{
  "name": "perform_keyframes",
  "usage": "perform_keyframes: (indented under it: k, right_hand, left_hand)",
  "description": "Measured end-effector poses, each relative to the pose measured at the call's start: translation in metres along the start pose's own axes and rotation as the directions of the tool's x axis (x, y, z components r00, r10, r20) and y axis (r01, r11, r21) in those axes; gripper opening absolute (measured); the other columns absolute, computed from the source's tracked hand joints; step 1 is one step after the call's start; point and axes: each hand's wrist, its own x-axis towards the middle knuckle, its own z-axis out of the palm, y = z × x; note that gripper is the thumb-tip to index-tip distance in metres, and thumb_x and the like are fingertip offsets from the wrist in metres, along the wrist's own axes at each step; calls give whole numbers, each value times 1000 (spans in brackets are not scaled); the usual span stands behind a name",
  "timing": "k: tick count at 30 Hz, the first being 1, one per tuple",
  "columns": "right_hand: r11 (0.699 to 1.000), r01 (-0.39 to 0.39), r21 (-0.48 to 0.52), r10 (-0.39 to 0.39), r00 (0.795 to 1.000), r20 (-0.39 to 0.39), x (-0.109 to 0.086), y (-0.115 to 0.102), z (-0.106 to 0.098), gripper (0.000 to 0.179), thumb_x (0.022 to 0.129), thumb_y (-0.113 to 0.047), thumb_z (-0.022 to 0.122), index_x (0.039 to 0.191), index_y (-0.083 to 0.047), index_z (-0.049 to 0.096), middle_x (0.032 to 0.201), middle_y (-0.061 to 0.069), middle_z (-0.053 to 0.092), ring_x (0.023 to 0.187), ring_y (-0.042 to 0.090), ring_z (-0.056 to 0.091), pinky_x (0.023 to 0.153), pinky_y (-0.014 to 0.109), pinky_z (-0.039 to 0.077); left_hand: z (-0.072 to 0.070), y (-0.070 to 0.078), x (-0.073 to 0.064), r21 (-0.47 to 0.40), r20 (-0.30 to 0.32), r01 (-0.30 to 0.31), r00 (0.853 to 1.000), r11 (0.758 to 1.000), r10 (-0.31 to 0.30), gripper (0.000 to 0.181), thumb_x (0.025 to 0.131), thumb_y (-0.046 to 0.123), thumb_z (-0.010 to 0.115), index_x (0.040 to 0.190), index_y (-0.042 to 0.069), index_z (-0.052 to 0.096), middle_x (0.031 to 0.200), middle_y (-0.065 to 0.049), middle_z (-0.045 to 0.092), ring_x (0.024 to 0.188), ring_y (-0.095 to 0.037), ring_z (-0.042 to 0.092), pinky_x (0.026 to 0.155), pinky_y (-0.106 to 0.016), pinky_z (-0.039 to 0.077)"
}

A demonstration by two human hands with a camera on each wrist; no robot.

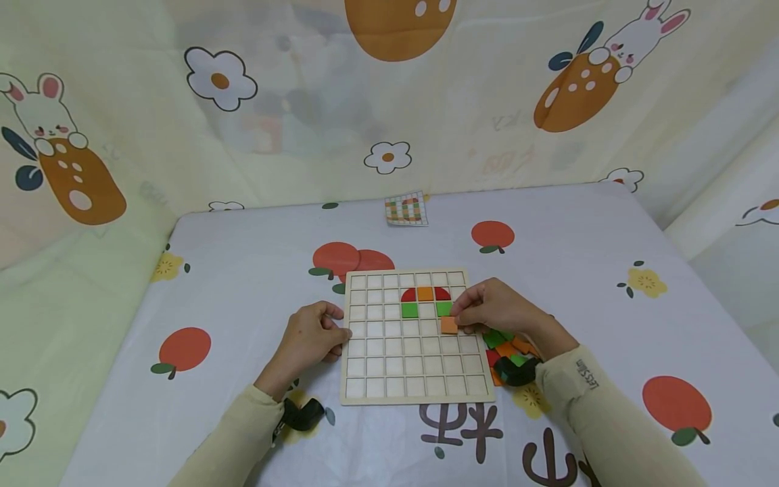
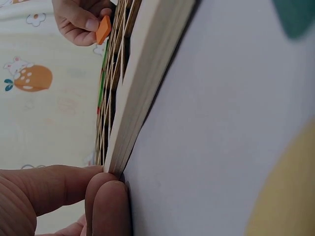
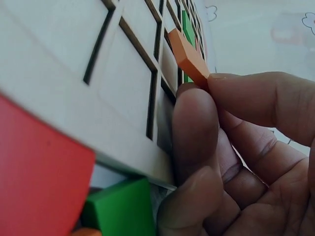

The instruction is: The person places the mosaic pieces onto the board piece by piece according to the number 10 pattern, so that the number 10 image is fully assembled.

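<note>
A wooden grid board point(image 1: 420, 401) lies flat on the table. My right hand point(image 1: 496, 308) pinches an orange square tile point(image 3: 188, 58) between thumb and finger, tilted over a cell right of the middle. At the board's left edge, my left hand point(image 1: 310, 335) grips the rim point(image 2: 130, 113) with its fingertips. Set in the upper cells are an orange tile point(image 1: 425, 293) between two rounded red tiles point(image 1: 408, 295). Below the red ones sit two green tiles point(image 1: 410, 310), a bare cell between them.
Loose red, green and orange tiles point(image 1: 505, 350) lie heaped at the board's right edge, partly under my right wrist. A small card with a coloured grid pattern point(image 1: 406, 211) stands at the table's back. A printed cloth point(image 1: 243, 270) covers the table, with a curtain behind.
</note>
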Motion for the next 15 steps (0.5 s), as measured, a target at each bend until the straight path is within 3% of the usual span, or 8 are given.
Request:
perform_keyframes:
  k: [15]
  right_hand:
    - [1000, 27, -6, -27, 1000, 0, 1, -1, 2, 13, 96, -4, 69, 102, 7, 72, 80, 7, 69, 69, 18, 61, 61, 27, 54]
  left_hand:
    - [-1, 1, 0, -2, -4, 4, 1000, 1000, -4, 25, 90, 4, 78, 110, 0, 66, 80, -10, 65, 56, -16, 66, 54, -30, 60]
